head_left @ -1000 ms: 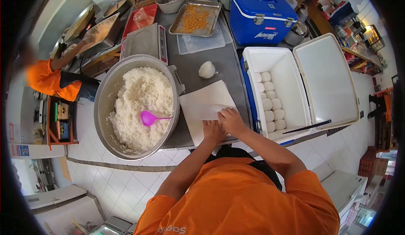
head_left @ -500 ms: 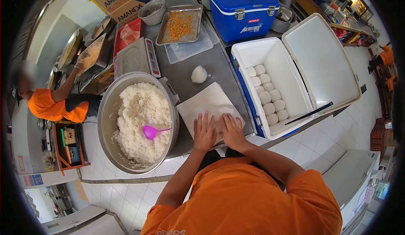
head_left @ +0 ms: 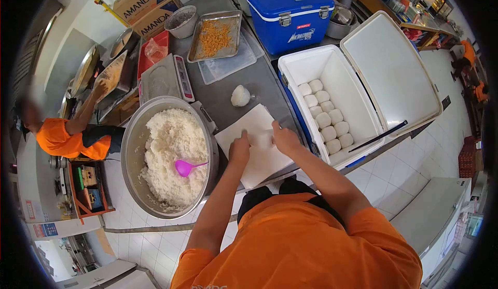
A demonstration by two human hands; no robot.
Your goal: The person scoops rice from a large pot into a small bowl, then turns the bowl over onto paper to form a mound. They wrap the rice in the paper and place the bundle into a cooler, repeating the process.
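Note:
My left hand (head_left: pixel 239 148) and my right hand (head_left: pixel 284 137) grip the two ends of a small white paper-wrapped bundle (head_left: pixel 262 139) on a stack of white paper sheets (head_left: pixel 257 159) lying on the steel counter (head_left: pixel 262 79). Left of the paper stands a big metal pot of cooked white rice (head_left: pixel 174 151) with a pink scoop (head_left: pixel 187 166) stuck in it. An unwrapped white rice ball (head_left: pixel 240 96) sits on the counter just beyond the paper. Right of my hands, an open white cooler (head_left: pixel 337 76) holds several wrapped white bundles (head_left: pixel 324 120).
A digital scale (head_left: pixel 166 76), a tray of orange crumbs (head_left: pixel 215 30), a metal bowl (head_left: pixel 180 17), a red tray (head_left: pixel 153 50) and a shut blue cooler (head_left: pixel 290 14) crowd the far counter. Another person in orange (head_left: pixel 72 133) works at the left. Cardboard boxes (head_left: pixel 145 1) stand behind.
My hands were flat on the folded paper; now they hold the rolled bundle at both ends, a little farther from me. The view has shifted slightly.

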